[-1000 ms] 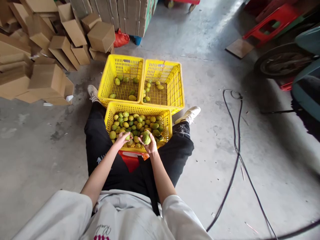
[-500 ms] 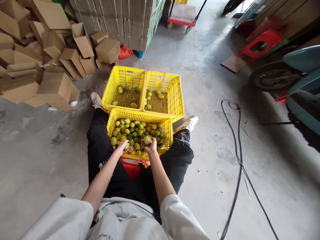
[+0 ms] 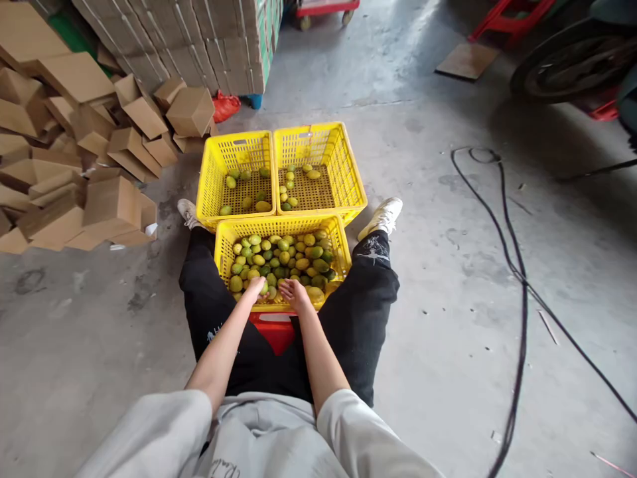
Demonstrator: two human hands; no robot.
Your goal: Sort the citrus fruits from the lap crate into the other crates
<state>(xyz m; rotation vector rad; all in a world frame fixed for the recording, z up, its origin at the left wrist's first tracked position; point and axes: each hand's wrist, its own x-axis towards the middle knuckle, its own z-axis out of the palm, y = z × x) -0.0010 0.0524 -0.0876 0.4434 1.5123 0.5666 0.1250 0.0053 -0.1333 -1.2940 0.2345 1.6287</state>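
Observation:
Between my legs stands a yellow plastic crate [image 3: 343, 255] with many green and yellow lemon-like fruits [image 3: 283, 257] in it. Over its near edge, my left hand [image 3: 255, 289] is closed around a small green fruit [image 3: 265, 288], partly hidden by the fingers. My right hand [image 3: 295, 293] hovers just to the right of it, palm turned inward, fingers stretched out with nothing in them. Some larger fruits [image 3: 315, 295] lie in the crate to the right of that hand.
Two more yellow crates, left [image 3: 212, 172] and right [image 3: 351, 176], stand side by side beyond, each with several fruits. A red stool [image 3: 279, 335] shows under the near crate. Cardboard boxes [image 3: 112, 206] pile up at left; a black cable [image 3: 522, 279] lies at right.
The fruit that was in my right hand is gone from it, and its fingers have straightened. My left hand still holds its fruit. The view has tilted down and shifted.

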